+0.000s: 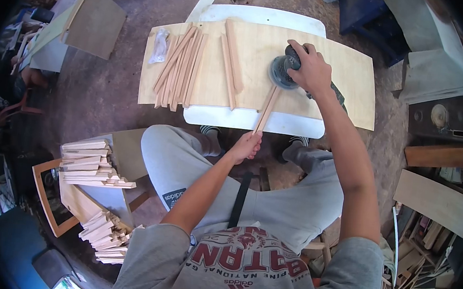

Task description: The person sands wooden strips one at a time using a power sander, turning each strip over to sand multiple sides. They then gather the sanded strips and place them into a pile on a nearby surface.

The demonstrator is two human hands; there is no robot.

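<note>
The right hand (311,69) has its grip clamped over a round, dark grey orbital sander (283,71), pressed onto the far end of a thin, pale wooden slat (267,108). The left hand (245,147) pinches the slat's near end, which overhangs the bench (353,72), a smooth curved plywood sheet. More flat slats (180,66) lie fanned to the left. "adidas" reads on the grey trousers (174,197).

Pale tan plywood board (316,58) over a white surface (255,122); reddish-brown wooden strips (180,66); dark grey sander (283,69); light grey trousers (185,168); grey sweatshirt (254,267) lettered red.
</note>
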